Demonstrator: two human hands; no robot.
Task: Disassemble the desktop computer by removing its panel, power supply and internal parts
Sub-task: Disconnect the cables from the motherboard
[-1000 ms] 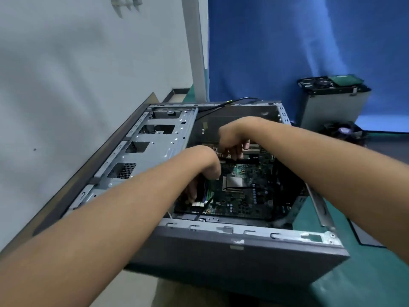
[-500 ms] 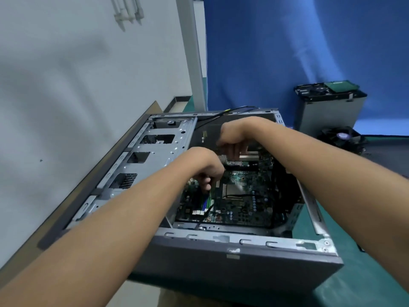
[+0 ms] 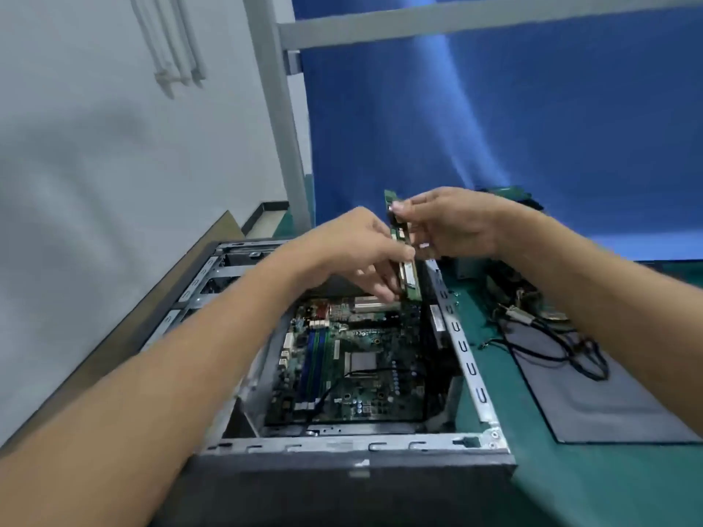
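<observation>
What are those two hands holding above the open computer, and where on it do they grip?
A narrow green circuit card, held above the case. The right hand pinches its upper part; the left hand holds its lower part.

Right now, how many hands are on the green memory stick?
2. The left hand grips the lower half of the memory stick above the open computer case; the right hand pinches its upper end. No other hands are in view.

A repair workbench: green mat (image 3: 570,484), opened computer case (image 3: 342,454), blue backdrop (image 3: 532,127), loose cables (image 3: 563,351).
</observation>
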